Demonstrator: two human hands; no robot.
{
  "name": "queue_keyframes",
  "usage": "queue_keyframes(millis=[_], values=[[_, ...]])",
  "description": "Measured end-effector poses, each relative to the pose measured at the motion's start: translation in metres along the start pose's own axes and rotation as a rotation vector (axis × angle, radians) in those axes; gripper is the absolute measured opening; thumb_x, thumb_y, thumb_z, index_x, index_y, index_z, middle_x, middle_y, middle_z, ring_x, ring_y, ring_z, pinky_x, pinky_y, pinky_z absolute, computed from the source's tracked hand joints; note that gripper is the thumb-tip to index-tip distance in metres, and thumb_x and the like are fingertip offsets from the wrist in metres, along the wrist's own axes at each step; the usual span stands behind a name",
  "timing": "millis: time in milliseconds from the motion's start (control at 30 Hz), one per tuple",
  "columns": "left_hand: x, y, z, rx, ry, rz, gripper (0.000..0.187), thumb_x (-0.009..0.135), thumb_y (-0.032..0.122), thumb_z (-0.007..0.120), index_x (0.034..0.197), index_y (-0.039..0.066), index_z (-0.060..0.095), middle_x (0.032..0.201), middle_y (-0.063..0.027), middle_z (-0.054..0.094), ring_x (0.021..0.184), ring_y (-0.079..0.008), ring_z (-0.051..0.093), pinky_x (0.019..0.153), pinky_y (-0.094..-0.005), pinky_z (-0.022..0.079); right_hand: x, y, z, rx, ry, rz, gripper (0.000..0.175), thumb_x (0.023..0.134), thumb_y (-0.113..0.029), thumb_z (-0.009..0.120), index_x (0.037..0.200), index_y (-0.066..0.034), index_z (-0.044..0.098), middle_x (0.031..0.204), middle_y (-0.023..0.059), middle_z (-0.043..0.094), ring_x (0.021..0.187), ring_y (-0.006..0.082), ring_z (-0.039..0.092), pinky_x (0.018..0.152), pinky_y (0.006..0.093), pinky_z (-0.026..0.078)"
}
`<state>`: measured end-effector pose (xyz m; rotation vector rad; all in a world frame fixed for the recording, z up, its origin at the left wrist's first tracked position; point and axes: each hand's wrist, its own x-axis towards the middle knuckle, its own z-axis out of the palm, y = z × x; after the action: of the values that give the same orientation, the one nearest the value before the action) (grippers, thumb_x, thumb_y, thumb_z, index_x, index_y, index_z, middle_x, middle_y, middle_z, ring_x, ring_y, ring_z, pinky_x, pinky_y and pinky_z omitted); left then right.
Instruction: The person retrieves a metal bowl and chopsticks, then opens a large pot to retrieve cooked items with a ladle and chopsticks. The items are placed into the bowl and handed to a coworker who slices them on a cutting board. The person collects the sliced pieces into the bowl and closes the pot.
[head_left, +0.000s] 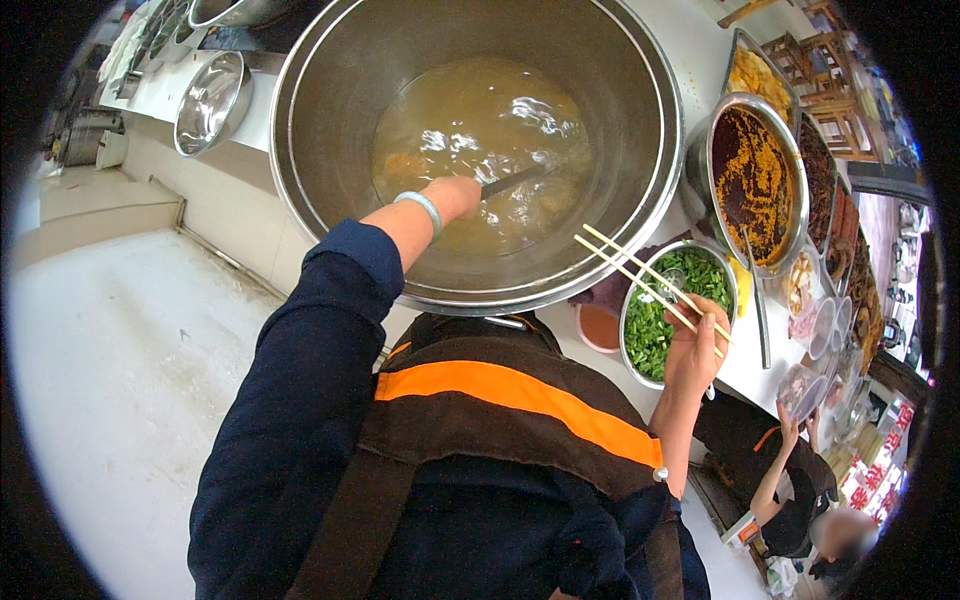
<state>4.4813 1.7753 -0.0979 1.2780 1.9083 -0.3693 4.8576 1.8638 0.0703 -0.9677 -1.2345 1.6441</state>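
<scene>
A large round metal pot (330, 90) stands before me, with cloudy broth (480, 112) inside. My left hand (456, 196), with a pale bangle (421, 210) on the wrist, reaches over the broth and grips a dark handle (514, 181) whose far end is hidden under the surface. In my right hand (694, 345) is a pair of light chopsticks (630, 274), their tips slightly apart near the pot's rim. Beneath that hand sits a metal bowl of chopped green herbs (646, 341) with a clear spoon or scoop (670, 280) in it.
At right stand a metal basin of red chili oil (754, 180) with a ladle (759, 315), a small container of reddish sauce (598, 328), and trays of food (761, 79). An empty metal bowl (214, 103) is at left. A co-worker (795, 465) holds a plastic container (802, 394) at lower right.
</scene>
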Motion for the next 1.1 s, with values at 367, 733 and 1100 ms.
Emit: queue_keyframes(millis=[367, 733, 1100], values=[[-0.034, -0.02, -0.026, -0.111, -0.298, 0.039, 0.013, 0.071, 0.009, 0.054, 0.066, -0.002, 0.061, 0.06, -0.0135, 0.061, 0.052, -0.0252, 0.058, 0.049, -0.0393, 0.044, 0.009, 0.002, 0.001, 0.028, -0.006, 0.011, 0.024, 0.094, -0.02, 0.048, 0.103, 0.0008, 0.057, 0.097, 0.0161, 0.061, 0.084, 0.0243, 0.061, 0.07, 0.0365, 0.052], [-0.085, -0.033, -0.04, -0.288, -0.391, 0.031, 0.016, 0.072, 0.012, 0.058, 0.079, -0.002, 0.053, 0.059, -0.0079, 0.057, 0.05, -0.016, 0.056, 0.049, -0.0329, 0.044, 0.048, 0.001, 0.022, -0.268, -0.003, 0.062, 0.022, 0.092, -0.016, 0.052, 0.103, 0.0021, 0.06, 0.09, 0.0139, 0.063, 0.079, 0.0207, 0.063, 0.071, 0.0323, 0.053], [-0.162, -0.064, -0.048, -0.691, -0.399, -0.01, 0.012, 0.07, 0.008, 0.061, 0.074, 0.003, 0.051, 0.056, -0.0029, 0.052, 0.048, -0.0125, 0.051, 0.046, -0.0295, 0.04, 0.181, 0.102, 0.114, -0.907, -0.338, 0.087, 0.021, 0.082, -0.02, 0.06, 0.089, -0.0015, 0.067, 0.073, 0.0139, 0.065, 0.07, 0.0226, 0.065, 0.064, 0.032, 0.049]])
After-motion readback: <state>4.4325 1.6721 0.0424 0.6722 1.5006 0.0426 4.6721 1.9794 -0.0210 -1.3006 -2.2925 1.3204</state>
